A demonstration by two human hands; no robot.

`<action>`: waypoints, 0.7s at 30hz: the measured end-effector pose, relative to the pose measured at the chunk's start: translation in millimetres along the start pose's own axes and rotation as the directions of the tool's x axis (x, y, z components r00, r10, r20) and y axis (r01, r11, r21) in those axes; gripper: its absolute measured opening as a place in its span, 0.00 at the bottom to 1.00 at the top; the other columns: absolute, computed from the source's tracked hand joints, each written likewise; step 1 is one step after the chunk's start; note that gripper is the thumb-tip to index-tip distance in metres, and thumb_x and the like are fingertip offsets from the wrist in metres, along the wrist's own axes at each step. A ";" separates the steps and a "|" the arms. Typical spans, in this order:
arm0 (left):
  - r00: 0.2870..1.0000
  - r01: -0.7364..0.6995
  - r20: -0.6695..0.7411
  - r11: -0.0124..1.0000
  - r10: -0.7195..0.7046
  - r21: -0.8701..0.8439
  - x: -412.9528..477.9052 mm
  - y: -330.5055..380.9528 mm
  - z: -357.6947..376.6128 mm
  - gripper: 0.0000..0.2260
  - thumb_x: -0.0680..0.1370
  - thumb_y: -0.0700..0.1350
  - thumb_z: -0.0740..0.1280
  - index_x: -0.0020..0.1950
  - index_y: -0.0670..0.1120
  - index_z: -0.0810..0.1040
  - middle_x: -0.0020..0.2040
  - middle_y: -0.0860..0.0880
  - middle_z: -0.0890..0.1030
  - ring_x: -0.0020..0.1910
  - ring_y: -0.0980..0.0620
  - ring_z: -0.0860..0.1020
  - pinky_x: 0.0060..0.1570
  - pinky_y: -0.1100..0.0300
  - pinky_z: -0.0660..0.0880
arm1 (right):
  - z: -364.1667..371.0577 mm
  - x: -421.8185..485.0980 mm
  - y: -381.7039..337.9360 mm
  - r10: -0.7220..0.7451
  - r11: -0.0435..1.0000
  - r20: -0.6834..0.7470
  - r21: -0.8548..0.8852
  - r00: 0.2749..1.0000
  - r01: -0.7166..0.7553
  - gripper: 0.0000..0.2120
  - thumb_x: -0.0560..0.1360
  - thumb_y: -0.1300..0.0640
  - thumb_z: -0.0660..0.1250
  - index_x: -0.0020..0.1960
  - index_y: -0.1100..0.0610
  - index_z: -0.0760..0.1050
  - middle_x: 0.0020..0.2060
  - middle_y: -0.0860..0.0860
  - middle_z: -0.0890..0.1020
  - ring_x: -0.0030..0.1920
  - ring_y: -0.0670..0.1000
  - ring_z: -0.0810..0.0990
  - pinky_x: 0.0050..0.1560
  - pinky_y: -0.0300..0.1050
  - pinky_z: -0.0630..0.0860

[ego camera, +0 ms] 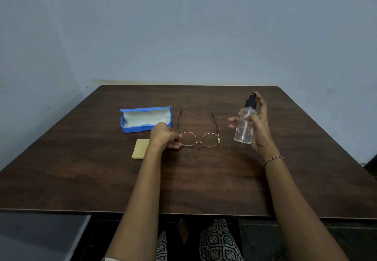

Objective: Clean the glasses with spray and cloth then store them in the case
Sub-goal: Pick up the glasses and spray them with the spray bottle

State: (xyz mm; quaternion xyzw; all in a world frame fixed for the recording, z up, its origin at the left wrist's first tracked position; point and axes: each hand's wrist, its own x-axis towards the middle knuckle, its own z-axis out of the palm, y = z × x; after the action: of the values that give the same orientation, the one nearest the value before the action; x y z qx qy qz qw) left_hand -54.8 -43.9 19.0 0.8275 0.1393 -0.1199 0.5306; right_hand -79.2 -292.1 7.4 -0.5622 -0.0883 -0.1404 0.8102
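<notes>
Thin-rimmed round glasses (211, 139) lie on the dark wooden table (204, 179) with their temples unfolded toward the far side. My left hand (164, 137) pinches the left rim of the glasses. My right hand (258, 124) grips a clear spray bottle (244, 127) with a black nozzle, held above the table to the right of the glasses; its index finger rests on the nozzle top. A blue glasses case (145, 118) lies open behind my left hand. A yellow cloth (139, 148) lies flat to the left of my left wrist.
The table's far edge stands against a pale blue wall (183, 36). My knees and a foot show under the near edge.
</notes>
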 end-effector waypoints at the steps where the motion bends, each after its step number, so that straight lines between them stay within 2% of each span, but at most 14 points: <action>1: 1.000 -0.003 0.007 0.999 0.003 -0.037 -0.6 -0.1 0.7 0.04 0.75 0.36 0.69 0.44 0.35 0.79 0.38 0.40 0.81 0.32 0.50 0.81 0.32 0.62 0.80 | -0.7 0.3 0.5 0.010 1.000 0.005 0.003 1.000 -0.010 0.35 0.69 0.65 0.61 0.71 0.44 0.57 0.49 0.60 0.73 0.35 0.57 0.83 0.35 0.50 0.81; 4: 0.999 -0.039 0.023 0.989 0.043 -0.143 2.3 -3.2 6.5 0.03 0.75 0.36 0.69 0.45 0.36 0.79 0.37 0.42 0.80 0.31 0.52 0.80 0.27 0.63 0.79 | -3.4 1.5 1.3 0.032 0.999 0.003 -0.003 0.999 -0.032 0.34 0.69 0.64 0.61 0.71 0.45 0.57 0.42 0.57 0.74 0.31 0.55 0.80 0.28 0.46 0.77; 7: 0.994 -0.098 0.032 0.970 0.108 -0.223 6.1 -2.5 13.1 0.03 0.75 0.37 0.69 0.41 0.39 0.78 0.36 0.44 0.80 0.26 0.56 0.80 0.27 0.63 0.79 | -4.8 1.3 -0.3 0.042 0.999 -0.006 -0.032 0.999 -0.042 0.33 0.71 0.62 0.64 0.71 0.44 0.58 0.39 0.55 0.76 0.28 0.52 0.77 0.27 0.43 0.75; 10: 0.976 -0.215 -0.032 0.940 0.214 -0.267 11.7 4.4 18.6 0.04 0.74 0.38 0.70 0.45 0.38 0.79 0.35 0.45 0.81 0.27 0.57 0.80 0.29 0.63 0.80 | -4.1 -1.3 -2.3 0.014 0.992 0.030 -0.122 0.999 -0.010 0.32 0.75 0.66 0.63 0.73 0.44 0.57 0.44 0.57 0.79 0.27 0.51 0.76 0.28 0.43 0.76; 13: 0.916 -0.394 -0.164 0.893 0.365 -0.216 18.6 12.7 24.5 0.03 0.73 0.40 0.72 0.45 0.41 0.81 0.35 0.48 0.82 0.32 0.57 0.81 0.35 0.62 0.80 | -0.1 -5.4 -3.2 -0.002 0.973 0.077 -0.232 0.997 0.020 0.34 0.75 0.68 0.63 0.73 0.41 0.58 0.48 0.60 0.80 0.28 0.51 0.76 0.29 0.44 0.77; 15: 0.863 -0.487 -0.239 0.860 0.445 -0.156 21.9 17.3 26.6 0.02 0.73 0.40 0.72 0.43 0.46 0.82 0.37 0.51 0.82 0.37 0.56 0.82 0.41 0.61 0.80 | 3.1 -7.0 -2.5 -0.018 0.939 0.060 -0.343 0.998 0.038 0.36 0.73 0.66 0.67 0.71 0.37 0.60 0.61 0.59 0.74 0.29 0.51 0.77 0.30 0.43 0.78; 16: 0.842 -0.514 -0.266 0.848 0.470 -0.128 23.9 18.1 27.0 0.02 0.73 0.41 0.72 0.44 0.47 0.82 0.38 0.52 0.82 0.39 0.56 0.82 0.43 0.62 0.79 | 4.3 -7.7 -1.4 -0.041 0.899 0.045 -0.435 0.998 0.057 0.36 0.72 0.65 0.69 0.70 0.35 0.61 0.66 0.55 0.70 0.30 0.51 0.77 0.31 0.43 0.78; 17: 0.821 -0.537 -0.291 0.837 0.491 -0.104 25.1 18.2 27.6 0.03 0.73 0.42 0.72 0.45 0.48 0.82 0.39 0.54 0.82 0.41 0.57 0.81 0.44 0.63 0.78 | 5.2 -8.1 0.4 -0.072 0.838 0.038 -0.540 0.997 0.080 0.36 0.72 0.63 0.71 0.69 0.35 0.61 0.67 0.52 0.70 0.30 0.53 0.77 0.32 0.45 0.79; 19: 0.771 -0.590 -0.337 0.805 0.541 -0.056 28.9 16.1 29.3 0.04 0.72 0.43 0.72 0.46 0.48 0.83 0.40 0.54 0.82 0.43 0.57 0.81 0.44 0.63 0.77 | 6.0 -7.7 5.2 -0.130 0.681 0.051 -0.721 0.990 0.126 0.35 0.71 0.59 0.72 0.69 0.36 0.60 0.56 0.46 0.77 0.31 0.59 0.78 0.36 0.51 0.81; 21: 0.714 -0.644 -0.368 0.765 0.595 -0.012 33.0 11.6 32.4 0.04 0.72 0.43 0.73 0.46 0.47 0.84 0.41 0.52 0.83 0.42 0.57 0.80 0.43 0.65 0.77 | 7.8 -6.2 8.9 -0.151 0.558 0.053 -0.820 0.987 0.129 0.34 0.71 0.59 0.71 0.68 0.36 0.60 0.45 0.48 0.80 0.31 0.56 0.77 0.37 0.49 0.78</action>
State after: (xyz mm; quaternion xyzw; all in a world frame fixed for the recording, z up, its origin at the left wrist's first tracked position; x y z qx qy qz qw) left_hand -21.5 -74.7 4.1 0.7946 -0.0482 0.2211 0.5634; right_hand -82.0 -281.1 0.5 -0.8629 -0.0480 -0.2358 0.4445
